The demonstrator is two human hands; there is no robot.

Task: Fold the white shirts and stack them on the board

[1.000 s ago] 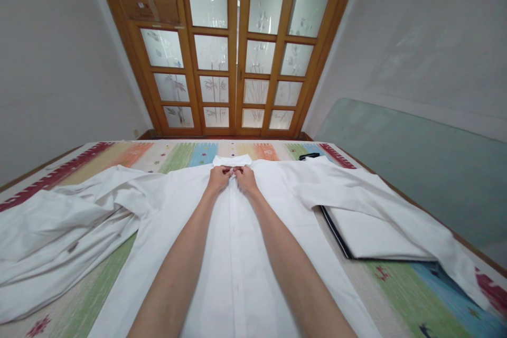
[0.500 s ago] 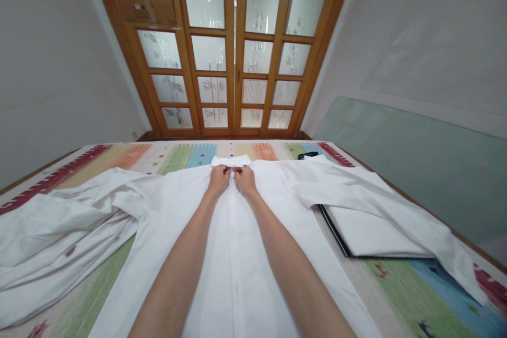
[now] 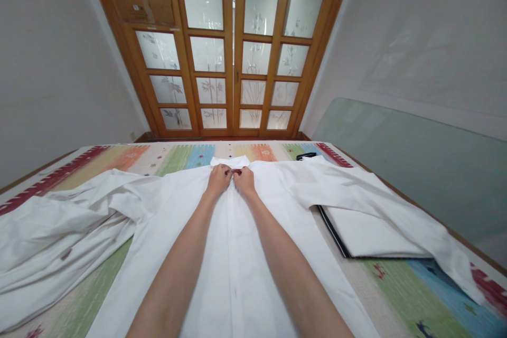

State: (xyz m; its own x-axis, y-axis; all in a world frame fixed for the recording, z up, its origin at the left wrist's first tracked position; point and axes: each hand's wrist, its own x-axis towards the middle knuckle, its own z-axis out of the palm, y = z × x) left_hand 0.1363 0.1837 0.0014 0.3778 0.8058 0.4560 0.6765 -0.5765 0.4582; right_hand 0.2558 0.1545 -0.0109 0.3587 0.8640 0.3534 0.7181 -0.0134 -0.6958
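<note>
A white button-up shirt lies spread with its front up, its collar at the far end. Just below that collar, my left hand pinches the front placket from the left side. My right hand pinches the same spot from the right, its fingertips almost meeting the left ones. Both hands are closed on the cloth; any button between the fingertips is too small to make out. The left-side sleeve is bunched in folds, while the right-side sleeve stretches out toward the lower right.
Under the shirt is a colourful striped, patterned cover. A flat white item with a black edge lies partly beneath the right sleeve. A small black object sits by the right shoulder. Beyond stand wooden glazed doors; a pale green panel leans along the right wall.
My fingers have shifted slightly at the placket below the collar, both hands still pinching there. The shirt lies as before; the view has moved very slightly.
</note>
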